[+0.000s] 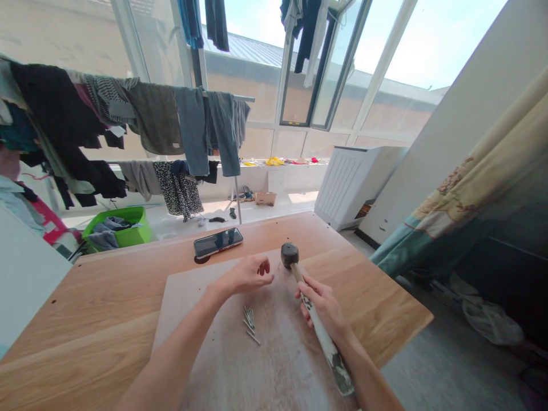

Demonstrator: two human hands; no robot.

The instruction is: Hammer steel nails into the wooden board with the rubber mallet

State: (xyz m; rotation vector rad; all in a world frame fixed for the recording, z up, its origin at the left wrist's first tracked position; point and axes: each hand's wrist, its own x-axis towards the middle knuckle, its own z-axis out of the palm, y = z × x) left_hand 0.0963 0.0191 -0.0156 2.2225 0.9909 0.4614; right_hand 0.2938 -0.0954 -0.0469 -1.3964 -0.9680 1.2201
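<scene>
In the head view, the left hand (250,275) is held over a pale board (184,305). Its fingers are curled in, and one cannot tell if they pinch anything small. The right hand (321,301) is wrapped tight around the handle of a hammer (322,337). The hammer's dark, fat head (290,256) points away, toward the far side of the board, and it is near the left hand's fingertips but apart from them. The handle has white, worn paint, and its other end sticks back past the right hand, beside the right arm.

A few shiny nails (250,317) lie loose on the board, on the near side of the left hand. Most are in a little bunch, and one lies a bit closer to the front. The board lies flat on a brown wooden table (115,319). A black phone (218,242) lies on the table past the far edge of the board, with its screen up.

Behind the table, lots of clothes (156,117) hang on a rack at the left. Under them sits a bright green tub (136,235) with more clothes in it. A long curtain (454,194) hangs at the right, and a window (338,68) stands open at the back
</scene>
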